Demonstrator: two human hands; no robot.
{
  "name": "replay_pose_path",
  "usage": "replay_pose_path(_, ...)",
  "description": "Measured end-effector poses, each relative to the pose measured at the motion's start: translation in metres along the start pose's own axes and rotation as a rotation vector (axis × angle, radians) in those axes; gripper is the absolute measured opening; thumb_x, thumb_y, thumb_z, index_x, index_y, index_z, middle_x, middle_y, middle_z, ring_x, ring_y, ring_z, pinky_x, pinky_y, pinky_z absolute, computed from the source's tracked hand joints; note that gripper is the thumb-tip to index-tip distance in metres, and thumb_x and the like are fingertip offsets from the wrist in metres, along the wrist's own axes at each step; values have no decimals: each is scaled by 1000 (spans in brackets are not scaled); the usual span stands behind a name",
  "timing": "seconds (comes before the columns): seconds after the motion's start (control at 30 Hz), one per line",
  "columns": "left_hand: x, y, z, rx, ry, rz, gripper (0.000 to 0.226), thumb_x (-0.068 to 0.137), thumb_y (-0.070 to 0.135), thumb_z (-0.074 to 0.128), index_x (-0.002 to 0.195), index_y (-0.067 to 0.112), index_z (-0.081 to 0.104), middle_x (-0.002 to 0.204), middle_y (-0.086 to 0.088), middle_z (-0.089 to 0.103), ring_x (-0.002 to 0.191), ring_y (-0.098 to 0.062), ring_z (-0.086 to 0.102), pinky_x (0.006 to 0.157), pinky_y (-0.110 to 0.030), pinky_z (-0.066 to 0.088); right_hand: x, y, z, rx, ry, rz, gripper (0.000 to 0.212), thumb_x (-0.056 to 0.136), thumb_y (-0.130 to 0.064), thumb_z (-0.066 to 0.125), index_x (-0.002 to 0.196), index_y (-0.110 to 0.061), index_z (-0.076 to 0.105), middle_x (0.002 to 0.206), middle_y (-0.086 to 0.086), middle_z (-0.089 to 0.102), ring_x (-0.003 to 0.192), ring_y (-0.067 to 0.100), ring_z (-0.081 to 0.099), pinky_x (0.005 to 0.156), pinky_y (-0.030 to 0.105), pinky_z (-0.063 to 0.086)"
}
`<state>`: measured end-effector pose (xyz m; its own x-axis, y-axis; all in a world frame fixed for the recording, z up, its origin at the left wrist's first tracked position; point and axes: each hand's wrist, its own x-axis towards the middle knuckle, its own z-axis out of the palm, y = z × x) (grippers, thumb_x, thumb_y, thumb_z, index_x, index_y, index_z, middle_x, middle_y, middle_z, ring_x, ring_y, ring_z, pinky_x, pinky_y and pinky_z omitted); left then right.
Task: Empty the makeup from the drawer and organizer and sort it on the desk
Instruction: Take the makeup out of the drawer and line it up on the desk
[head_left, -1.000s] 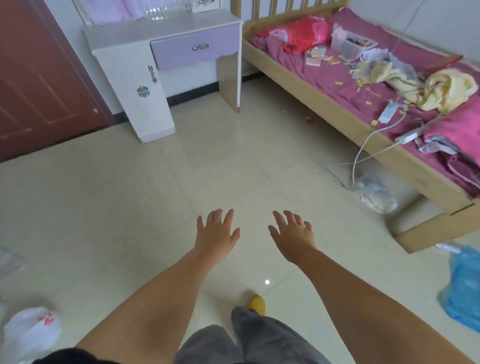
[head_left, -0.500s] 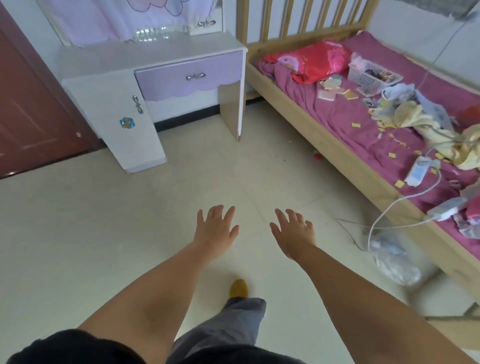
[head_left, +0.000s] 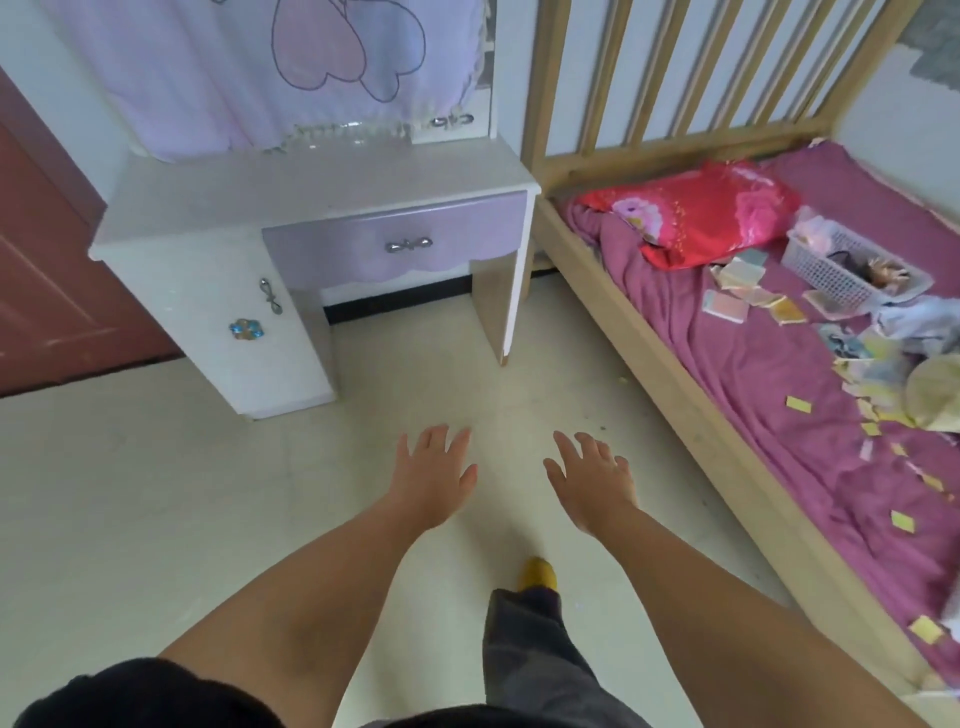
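Both hands are held out flat over the floor in front of the desk (head_left: 311, 192), the left hand (head_left: 434, 475) and right hand (head_left: 592, 480) with fingers straight and nothing grasped. The lilac drawer (head_left: 400, 244) is seen closed under the desk top, well ahead of the hands. A basket (head_left: 841, 270) is seen on the bed (head_left: 753, 364), right of the desk.

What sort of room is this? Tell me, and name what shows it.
Most likely a bedroom, probably a child's. A wooden bed with a purple sheet and red pillow stands on the right, next to a white dressing table with a lilac drawer, which is shut.
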<state>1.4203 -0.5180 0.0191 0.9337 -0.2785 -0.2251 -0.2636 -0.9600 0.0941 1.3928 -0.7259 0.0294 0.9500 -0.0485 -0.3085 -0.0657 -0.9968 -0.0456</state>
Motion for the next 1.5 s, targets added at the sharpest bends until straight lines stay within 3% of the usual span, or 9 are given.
replay_pose_path(0.27,163,-7,-49,-85,-7,-199,57,95,49,20,146,22,21,147,-5,31,133,-23,31,110,-42,18,193,38,-73,-65,-49,-135,52,101,-45,16,149,-25,15,153,5,24,139,25,27,107,42,33)
replay_pose_path(0.57,307,-79,-65,-431,-123,-418,43,98,33,34,136,14,34,128,-10,48,114,-27,48,92,-39,42,366,-23,-95,41,-106,-252,50,101,-42,20,147,-21,24,143,6,40,126,24,42,96,39,42)
replay_pose_path(0.73,391,-150,-82,-612,-210,-486,36,99,25,34,127,5,47,123,-14,54,106,-30,54,89,-37,44,463,-78,-112,84,-203,-216,30,102,-21,28,112,-9,53,107,10,60,96,27,59,76,35,48)
replay_pose_path(0.83,437,-191,-87,-722,-248,-556,27,98,24,34,107,8,54,106,-12,57,89,-25,51,79,-31,41,516,-110,-118,102,-263,-176,23,97,-8,31,84,-8,50,85,9,55,82,27,55,69,32,46)
replay_pose_path(0.97,487,-228,-78,-920,-267,-695,21,96,19,36,84,12,52,94,-17,58,81,-26,53,74,-33,43,572,-150,-111,392,-376,-11,33,97,-21,32,67,-13,43,74,5,52,78,28,52,61,30,39)
replay_pose_path(1.07,516,-245,-71,-1123,-234,-842,21,96,20,39,106,8,54,106,-21,60,92,-33,60,80,-37,47,606,-176,-99,704,-458,142,28,96,-32,36,95,-11,55,97,12,63,93,32,62,82,42,50)
replay_pose_path(1.13,528,-251,-71,-1289,-200,-963,26,97,24,40,117,9,48,104,-16,58,88,-28,59,74,-33,44,622,-190,-94,845,-505,227,33,98,-32,36,114,-7,51,96,10,61,94,31,63,87,44,51)
replay_pose_path(1.27,548,-256,-63,-1486,-227,-1021,29,99,30,38,114,9,50,102,-11,59,83,-21,59,76,-32,45,640,-205,-87,1035,-564,374,25,101,-30,33,108,-10,48,96,9,59,81,22,61,80,37,52)
replay_pose_path(1.5,543,-248,-48,-1558,-100,-1080,23,98,23,39,109,10,54,87,-5,58,77,-17,54,67,-27,41,643,-205,-77,1072,-541,397,32,100,-23,30,110,-6,55,90,7,64,72,18,59,68,29,46)
